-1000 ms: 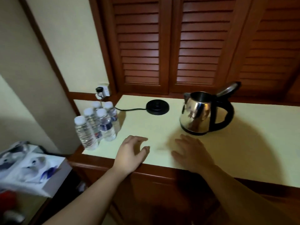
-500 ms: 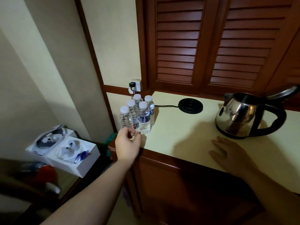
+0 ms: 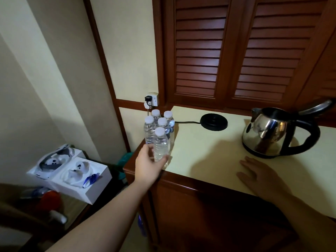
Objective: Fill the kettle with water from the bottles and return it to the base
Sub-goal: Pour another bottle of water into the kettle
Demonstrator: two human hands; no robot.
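The head view shows the left hand (image 3: pixel 148 165) curled around the lower part of the front bottle (image 3: pixel 160 144), which is at the counter's (image 3: pixel 209 151) left corner. The right hand (image 3: pixel 261 176) lies flat and empty beside the kettle (image 3: pixel 269 132). The risk, I think, is that lifting this bottle knocks the packed neighbours off the near edge. I count five bottles, all capped, one kettle with its lid up, and one base (image 3: pixel 214 122) standing apart.
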